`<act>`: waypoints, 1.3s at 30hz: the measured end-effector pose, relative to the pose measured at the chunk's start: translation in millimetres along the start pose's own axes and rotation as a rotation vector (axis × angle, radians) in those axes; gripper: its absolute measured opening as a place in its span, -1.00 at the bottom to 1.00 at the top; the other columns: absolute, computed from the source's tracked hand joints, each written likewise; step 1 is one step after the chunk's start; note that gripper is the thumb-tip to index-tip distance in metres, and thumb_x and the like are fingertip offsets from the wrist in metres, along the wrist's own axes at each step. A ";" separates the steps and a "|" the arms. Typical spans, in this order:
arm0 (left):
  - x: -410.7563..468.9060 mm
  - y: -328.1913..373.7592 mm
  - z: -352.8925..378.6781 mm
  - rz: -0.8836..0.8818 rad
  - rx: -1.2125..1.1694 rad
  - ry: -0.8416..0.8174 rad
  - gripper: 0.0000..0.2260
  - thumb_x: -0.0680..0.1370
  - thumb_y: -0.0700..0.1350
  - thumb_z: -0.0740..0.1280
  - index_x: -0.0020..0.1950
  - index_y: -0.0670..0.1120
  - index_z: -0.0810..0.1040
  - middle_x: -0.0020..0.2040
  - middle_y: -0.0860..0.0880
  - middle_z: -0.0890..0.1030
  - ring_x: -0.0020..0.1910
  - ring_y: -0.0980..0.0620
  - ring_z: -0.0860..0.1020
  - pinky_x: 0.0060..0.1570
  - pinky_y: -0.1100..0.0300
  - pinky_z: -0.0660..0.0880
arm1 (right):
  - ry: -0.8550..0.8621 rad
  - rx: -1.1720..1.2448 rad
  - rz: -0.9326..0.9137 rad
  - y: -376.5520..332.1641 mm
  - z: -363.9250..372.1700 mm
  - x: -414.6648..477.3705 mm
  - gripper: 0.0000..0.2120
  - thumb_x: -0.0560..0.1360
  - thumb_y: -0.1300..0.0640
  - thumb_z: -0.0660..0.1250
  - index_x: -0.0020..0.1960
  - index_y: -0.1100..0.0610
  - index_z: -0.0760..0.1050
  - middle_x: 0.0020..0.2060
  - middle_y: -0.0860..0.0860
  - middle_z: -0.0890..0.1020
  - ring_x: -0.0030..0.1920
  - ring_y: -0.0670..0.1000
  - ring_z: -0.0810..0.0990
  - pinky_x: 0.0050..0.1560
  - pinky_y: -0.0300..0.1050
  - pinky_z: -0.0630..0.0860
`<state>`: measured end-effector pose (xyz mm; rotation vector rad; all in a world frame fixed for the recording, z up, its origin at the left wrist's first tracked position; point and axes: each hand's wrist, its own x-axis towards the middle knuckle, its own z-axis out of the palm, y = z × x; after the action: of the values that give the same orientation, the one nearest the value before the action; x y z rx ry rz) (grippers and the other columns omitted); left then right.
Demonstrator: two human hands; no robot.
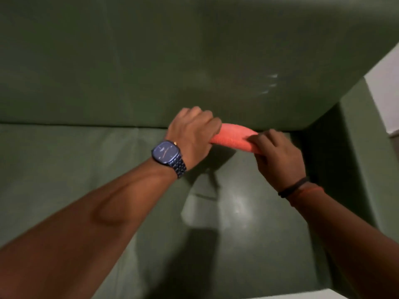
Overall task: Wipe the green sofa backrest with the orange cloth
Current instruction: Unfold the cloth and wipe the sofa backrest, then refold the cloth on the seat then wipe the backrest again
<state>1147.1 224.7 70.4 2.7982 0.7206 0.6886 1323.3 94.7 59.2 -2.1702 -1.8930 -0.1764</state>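
Note:
The green sofa backrest (151,61) fills the upper part of the view. An orange cloth (234,137), rolled or folded into a short band, is stretched between both hands just in front of the backrest's lower edge. My left hand (192,132), with a blue watch on its wrist, is closed around the cloth's left end. My right hand (276,156), with dark bands on its wrist, pinches the cloth's right end. Both cloth ends are hidden inside the hands.
The green seat cushion (64,169) lies below the hands, with a shiny patch near the right. The sofa's green armrest (356,147) rises at the right. A pale wall (386,89) shows beyond it, and a light floor strip at the bottom right.

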 end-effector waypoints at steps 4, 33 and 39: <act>-58.8 34.3 62.6 0.051 -0.052 -0.170 -0.89 0.32 -0.20 0.31 -0.19 -0.15 0.56 -0.27 -0.16 0.57 -0.30 -0.18 0.53 -0.31 0.03 0.47 | -0.325 0.031 -0.118 22.8 38.6 -67.6 -0.75 0.45 0.23 0.32 0.13 0.12 0.53 -0.15 0.17 0.60 -0.20 0.24 0.58 -0.31 0.03 0.52; -199.1 23.2 136.6 -0.597 0.094 -0.989 0.39 -0.03 0.39 0.48 0.41 0.01 -0.46 0.49 0.03 -0.36 0.43 -0.13 -0.35 0.32 -0.37 -0.08 | -0.503 0.011 0.096 -28.9 172.9 -194.0 -0.28 0.40 -0.41 0.08 0.48 -0.14 0.10 0.52 0.06 0.08 0.50 0.22 0.08 0.43 0.30 -0.02; -199.0 22.9 135.7 -0.593 0.079 -0.970 0.38 0.00 0.37 0.50 0.41 0.02 -0.45 0.49 0.03 -0.37 0.42 -0.13 -0.36 0.33 -0.36 -0.12 | -0.462 -0.021 0.302 3.8 169.1 -185.1 -0.24 0.35 -0.43 0.08 0.48 -0.19 0.03 0.52 0.07 0.12 0.50 0.17 0.11 0.42 0.29 0.05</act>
<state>1066.5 100.0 -120.7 2.3094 1.2115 -0.7483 1287.2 -37.0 -151.1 -2.6480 -1.7342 0.3963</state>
